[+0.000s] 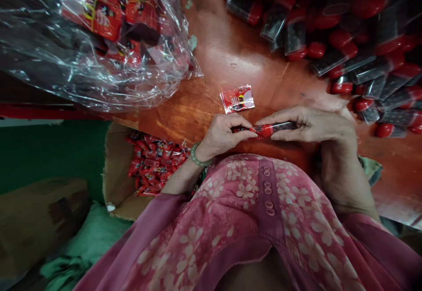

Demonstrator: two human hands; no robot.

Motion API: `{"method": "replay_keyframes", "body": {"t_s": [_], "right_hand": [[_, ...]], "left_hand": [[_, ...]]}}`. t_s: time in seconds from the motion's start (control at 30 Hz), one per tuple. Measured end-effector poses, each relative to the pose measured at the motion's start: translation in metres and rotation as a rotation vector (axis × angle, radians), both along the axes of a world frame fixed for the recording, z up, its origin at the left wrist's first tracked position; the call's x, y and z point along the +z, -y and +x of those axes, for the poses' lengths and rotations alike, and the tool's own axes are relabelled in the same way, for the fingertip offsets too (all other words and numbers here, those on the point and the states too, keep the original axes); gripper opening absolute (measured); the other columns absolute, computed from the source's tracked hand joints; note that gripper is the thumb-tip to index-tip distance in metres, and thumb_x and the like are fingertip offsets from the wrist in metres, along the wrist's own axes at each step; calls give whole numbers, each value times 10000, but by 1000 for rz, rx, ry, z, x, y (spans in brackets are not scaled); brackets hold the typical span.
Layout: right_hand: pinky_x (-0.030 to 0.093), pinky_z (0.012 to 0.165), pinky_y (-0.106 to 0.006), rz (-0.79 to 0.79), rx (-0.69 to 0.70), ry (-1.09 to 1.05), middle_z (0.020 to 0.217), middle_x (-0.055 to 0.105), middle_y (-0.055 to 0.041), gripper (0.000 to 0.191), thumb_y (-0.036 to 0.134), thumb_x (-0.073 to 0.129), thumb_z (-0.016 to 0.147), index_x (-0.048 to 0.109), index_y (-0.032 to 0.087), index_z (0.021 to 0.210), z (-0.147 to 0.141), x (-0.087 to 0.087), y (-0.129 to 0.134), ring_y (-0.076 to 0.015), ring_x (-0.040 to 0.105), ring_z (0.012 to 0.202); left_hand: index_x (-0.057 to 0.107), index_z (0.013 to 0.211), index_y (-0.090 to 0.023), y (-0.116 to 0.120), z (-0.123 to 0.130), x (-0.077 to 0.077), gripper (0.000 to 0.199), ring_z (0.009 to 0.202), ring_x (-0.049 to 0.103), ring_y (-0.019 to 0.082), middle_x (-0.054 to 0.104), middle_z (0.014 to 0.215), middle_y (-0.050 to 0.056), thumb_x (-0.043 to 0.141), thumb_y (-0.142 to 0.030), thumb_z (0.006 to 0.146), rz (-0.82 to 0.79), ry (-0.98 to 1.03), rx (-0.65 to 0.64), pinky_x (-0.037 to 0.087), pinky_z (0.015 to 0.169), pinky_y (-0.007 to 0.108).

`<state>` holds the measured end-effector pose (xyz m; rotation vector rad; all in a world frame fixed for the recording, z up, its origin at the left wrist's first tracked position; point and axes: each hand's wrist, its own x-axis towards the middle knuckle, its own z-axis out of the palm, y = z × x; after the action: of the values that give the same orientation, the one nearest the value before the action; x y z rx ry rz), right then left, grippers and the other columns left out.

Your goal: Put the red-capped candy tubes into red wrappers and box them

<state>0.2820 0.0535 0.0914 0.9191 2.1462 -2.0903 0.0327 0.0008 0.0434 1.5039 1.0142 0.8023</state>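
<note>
Both hands meet over a clear plastic tube (268, 129) with a red cap and dark contents. My left hand (220, 136) pinches its red end, where a bit of red wrapper shows, and my right hand (305, 125) grips its dark body. A small red foil sachet (237, 99) lies flat on the wooden table (211, 49), just above my left hand and apart from it. A green bead bracelet (198, 155) circles my left wrist.
A heap of similar red-capped tubes (359, 49) covers the table's far right. A large clear plastic bag of red packets (99, 31) lies at the far left. Below the table's edge, an open cardboard box (118, 168) holds several red sachets.
</note>
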Motion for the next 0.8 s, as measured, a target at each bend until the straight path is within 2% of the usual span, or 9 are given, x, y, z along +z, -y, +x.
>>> {"method": "replay_keyframes", "body": {"t_s": [0.13, 0.3, 0.47, 0.57, 0.67, 0.8], "right_hand": [[534, 956, -314, 28, 15, 22, 1277, 751, -39, 479, 373, 638, 948, 641, 228, 1404, 0, -1, 1, -212, 719, 1107], [537, 874, -310, 35, 26, 43, 1154, 786, -33, 402, 401, 635, 937, 715, 226, 1290, -3, 5, 1, -207, 734, 995], [521, 818, -310, 62, -61, 83, 1029, 795, -24, 401, 485, 645, 909, 749, 219, 1189, -4, 8, 6, -202, 722, 907], [505, 784, -304, 83, -96, 75, 984, 792, -30, 400, 501, 637, 913, 749, 199, 1150, -5, 7, 13, -193, 711, 866], [489, 764, -294, 109, -97, 47, 979, 785, -37, 387, 494, 632, 918, 739, 187, 1128, -8, 9, 20, -188, 704, 853], [443, 701, -287, 228, -109, 138, 913, 767, -40, 281, 416, 623, 925, 728, 181, 1039, -14, 20, 26, -175, 670, 760]], "left_hand": [[790, 798, -166, -1, 1, 3, 153, 650, 662, 108, 776, 750, 35, 798, -317, 820, -46, -38, -53, 480, 645, 219], [788, 833, -162, -2, 1, 10, 175, 660, 650, 113, 773, 768, 31, 766, -335, 839, -58, -81, -106, 475, 659, 230], [788, 952, -142, -2, -3, 17, 267, 690, 663, 126, 784, 827, 41, 707, -382, 868, -185, -54, -195, 487, 670, 233], [777, 980, -124, -1, -3, 20, 337, 690, 659, 131, 777, 825, 49, 732, -425, 835, -221, -39, -196, 489, 663, 233], [772, 924, -122, 1, -2, 23, 317, 663, 641, 121, 763, 788, 45, 726, -425, 843, -164, -66, -175, 478, 651, 229], [759, 791, -128, 3, 2, 24, 292, 592, 600, 104, 733, 697, 36, 693, -399, 878, -18, -134, -163, 430, 596, 225]]}}
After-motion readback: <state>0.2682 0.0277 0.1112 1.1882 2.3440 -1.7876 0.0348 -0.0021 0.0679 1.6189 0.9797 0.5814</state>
